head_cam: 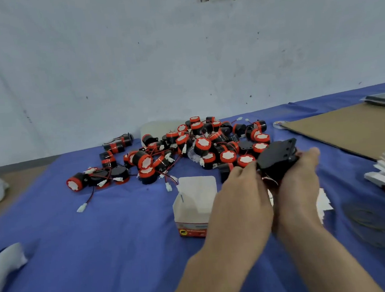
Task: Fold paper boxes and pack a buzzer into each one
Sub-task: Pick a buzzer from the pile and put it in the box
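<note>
Buzzer and box were the pair that mattered: the black buzzer sat off the table, gripped between both hands, up and to the right of the open paper box. The left hand had its fingers curled onto the buzzer's near left edge, and the right hand wrapped its fingers around the right side and underside, thumb reaching past it. The buzzer's flat mounting face tilted up and away, its red wire hanging below between the palms. The box stood upright on the blue table, mouth open upward, back flap raised, just beside the left wrist and partly hidden by it. I judged the left hand nearer the box, so the buzzer would have to travel left and toward the person to drop in. Behind lay the heap of loose buzzers, well apart from the box's mouth.
</note>
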`<state>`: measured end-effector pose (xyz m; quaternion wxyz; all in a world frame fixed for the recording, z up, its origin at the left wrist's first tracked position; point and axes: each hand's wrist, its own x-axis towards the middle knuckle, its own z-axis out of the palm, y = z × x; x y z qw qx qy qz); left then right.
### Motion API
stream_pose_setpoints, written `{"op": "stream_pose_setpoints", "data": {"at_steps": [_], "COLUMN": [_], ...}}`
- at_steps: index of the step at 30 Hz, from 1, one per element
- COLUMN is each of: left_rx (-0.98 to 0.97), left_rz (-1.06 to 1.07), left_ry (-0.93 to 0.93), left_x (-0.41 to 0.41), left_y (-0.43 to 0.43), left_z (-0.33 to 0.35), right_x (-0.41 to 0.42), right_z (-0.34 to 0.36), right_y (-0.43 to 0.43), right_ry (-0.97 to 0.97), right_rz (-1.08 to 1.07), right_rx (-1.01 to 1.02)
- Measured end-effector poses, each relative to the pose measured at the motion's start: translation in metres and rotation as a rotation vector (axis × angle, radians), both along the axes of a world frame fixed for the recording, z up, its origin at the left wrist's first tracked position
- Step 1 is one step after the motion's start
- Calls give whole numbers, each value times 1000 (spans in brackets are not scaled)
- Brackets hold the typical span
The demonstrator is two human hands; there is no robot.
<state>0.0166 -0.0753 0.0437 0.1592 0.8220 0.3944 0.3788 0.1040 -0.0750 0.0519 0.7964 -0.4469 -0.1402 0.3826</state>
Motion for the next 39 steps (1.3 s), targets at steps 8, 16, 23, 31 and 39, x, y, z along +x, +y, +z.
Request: {"op": "stream_pose_setpoints", "data": {"at_steps": [8, 16, 23, 31, 39], "left_rx": [10, -2, -99, -219, -116], "left_rz": [26, 79, -63, 128, 331], "left_ry": [-337, -564, -745, -583, -59], "left_x": [-14, -31, -51, -97, -95], "left_y": [3, 16, 25, 53, 47], "left_z": [3, -5, 2, 4, -12], "right_x": [-29, -39, -40, -21, -25], "right_z": [11, 0, -12, -33, -81], "right_y": [-5, 7, 15, 17, 28], "right_ry": [30, 85, -13, -827, -1135], "right_rz": [121, 359, 585, 319, 763], "right_rx": [102, 257, 247, -4, -239]}}
